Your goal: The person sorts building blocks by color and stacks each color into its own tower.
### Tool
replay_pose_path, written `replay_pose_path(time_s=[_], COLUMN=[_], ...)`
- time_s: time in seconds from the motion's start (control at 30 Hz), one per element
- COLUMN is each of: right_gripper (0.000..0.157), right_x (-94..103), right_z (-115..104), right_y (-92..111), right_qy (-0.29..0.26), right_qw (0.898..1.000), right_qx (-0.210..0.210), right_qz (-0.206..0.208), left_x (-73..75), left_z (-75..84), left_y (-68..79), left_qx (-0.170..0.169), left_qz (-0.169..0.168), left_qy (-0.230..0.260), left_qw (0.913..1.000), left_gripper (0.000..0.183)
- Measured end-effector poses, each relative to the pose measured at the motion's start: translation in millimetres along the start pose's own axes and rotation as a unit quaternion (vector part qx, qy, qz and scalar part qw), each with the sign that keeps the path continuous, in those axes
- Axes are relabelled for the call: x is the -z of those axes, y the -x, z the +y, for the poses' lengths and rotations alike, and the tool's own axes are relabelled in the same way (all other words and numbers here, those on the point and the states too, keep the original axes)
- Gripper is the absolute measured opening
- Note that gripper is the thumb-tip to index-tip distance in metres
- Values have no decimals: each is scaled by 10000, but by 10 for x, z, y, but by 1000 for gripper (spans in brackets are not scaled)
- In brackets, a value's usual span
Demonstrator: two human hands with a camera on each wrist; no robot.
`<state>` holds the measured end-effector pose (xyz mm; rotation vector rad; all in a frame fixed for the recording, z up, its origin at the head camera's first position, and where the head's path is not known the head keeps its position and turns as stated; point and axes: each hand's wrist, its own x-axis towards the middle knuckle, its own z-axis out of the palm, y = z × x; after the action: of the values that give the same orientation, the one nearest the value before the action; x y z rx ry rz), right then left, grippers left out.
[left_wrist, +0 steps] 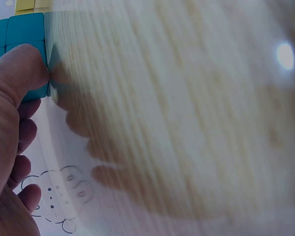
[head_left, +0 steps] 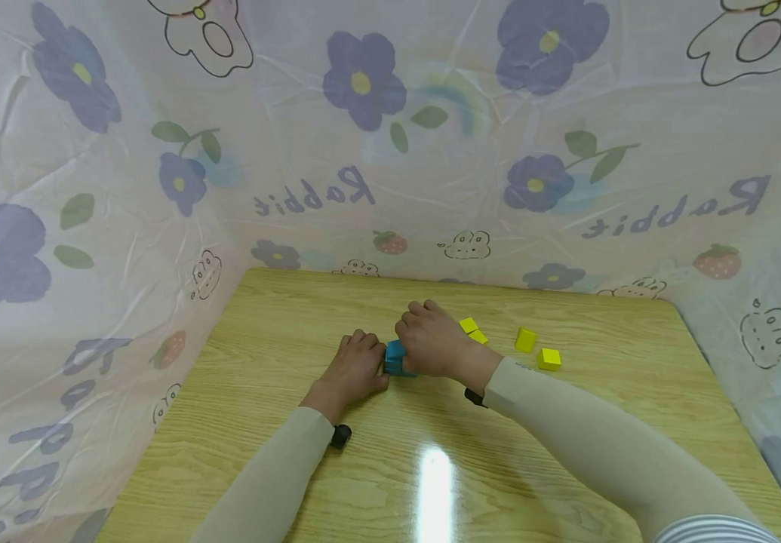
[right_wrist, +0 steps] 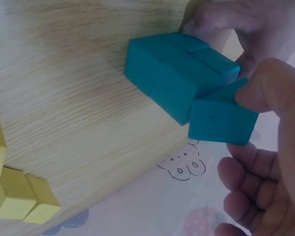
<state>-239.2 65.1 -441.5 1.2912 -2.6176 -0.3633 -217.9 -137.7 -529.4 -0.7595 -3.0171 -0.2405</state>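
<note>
Now, right hand: thumb and fingertips of the right hand pinch a single blue block, turned askew at the corner of the blue cluster; whether the two touch, I cannot tell.
Left hand: thumb and fingers of the left hand grip the cluster from its other side, the thumb lying flat against a blue face in the left wrist view.
Blue cluster: cubes set side by side on the tabletop, between the two hands.
Yellow pair: two yellow blocks, close together, just beyond the right wrist.
Other yellows: an upright-looking block and another block lie near each other, farther to the right.
Sleeves: both forearms wear beige sleeves, with a black wrist device under the left wrist.
Cloth: a pale sheet printed with purple flowers, rabbits and strawberries rises behind the wood.
Glare: a white streak shines on the near tabletop.
</note>
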Motion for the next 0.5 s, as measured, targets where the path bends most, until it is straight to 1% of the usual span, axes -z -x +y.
replay_pose_path(time_s=[0.13,0.37,0.5], right_gripper=[30,30,31], right_x=[-5,-14,-23], right_z=[-19,-27,-32], right_y=[-6,8,12], right_qy=[20,72,78], right_qw=[9998,10000,9999], right_qx=[-16,-12,5], right_qz=[-183,-64,-94], left_x=[3,7,11], left_z=[2,6,7], left_y=[-1,5,10], left_qx=[21,28,16], left_qz=[-28,-47,-38], left_qy=[11,-10,-6], left_qw=[10000,10000,10000], left_gripper=[32,28,28])
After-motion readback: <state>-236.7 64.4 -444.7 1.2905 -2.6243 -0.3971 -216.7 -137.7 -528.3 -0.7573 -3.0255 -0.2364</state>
